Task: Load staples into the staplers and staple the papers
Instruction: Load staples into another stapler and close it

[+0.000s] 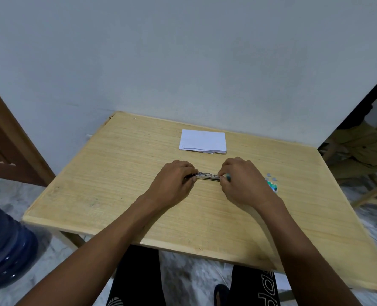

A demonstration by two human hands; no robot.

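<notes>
- Pale wooden table (117,173) is standing against a grey wall (183,51) and carrying everything below.
- Dark blue water jug (4,246) is sitting on the floor off the table's near left corner.
- Left hand (172,182) is reaching in over the near edge, knuckles up, fingers curling round the left end of the stapler and gripping it.
- Right hand (242,180) is coming in the same way, fingertips pinching the stapler's right end; a bit of green is showing at the fingertips.
- Stack of white paper sheets (202,141) is lying flat near the far edge, just beyond the hands and apart from them, lower sheets peeking out at its near right corner.
- Slim metal stapler (208,176) is lying lengthwise, left to right, between the two hands around the table's middle; whether it is resting on the wood or being held just above it, cannot tell.
- Small green staple box (272,187) is sitting toward the right edge, just beside the right hand.
- Small grey pieces (271,176) are lying just beyond the box; too small to identify.
</notes>
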